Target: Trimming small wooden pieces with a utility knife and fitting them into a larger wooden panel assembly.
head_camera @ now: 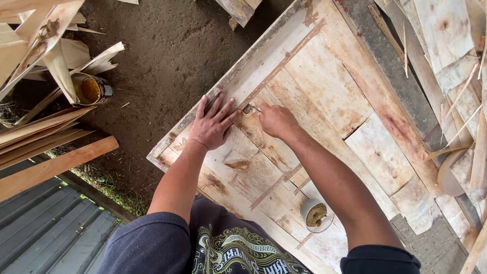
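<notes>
**Obs. 1:** Head view, looking straight down. Left hand [212,124] lay flat on the plywood sheet [324,86], fingers spread wide, palm pressed down, grasping nothing. Right hand [276,121] was curled shut around a small tool [255,108]; only a pale tip showed, touching a dark knot hole [248,109] just beside the left fingertips.

**Obs. 2:** Kind of tool?

**Obs. 1:** Could not tell; the fist hid nearly all of it. A small round tub of brownish putty [317,214] sat on the sheet near the right forearm, well back from the hole.

**Obs. 2:** Edges, room?

**Obs. 1:** Left hand was close to the sheet's left edge; past it, a drop to the dirt floor [162,56]. Sheet surface beyond the hands lay open up and to the right. Veneer scraps [451,45] crowded the right side; loose strips [45,56] and a tin can [91,90] sat on the floor at left, well apart.

**Obs. 2:** Cut off?

**Obs. 1:** Sheet's far and near corners ran out of view; the torso covered its near edge.
</notes>
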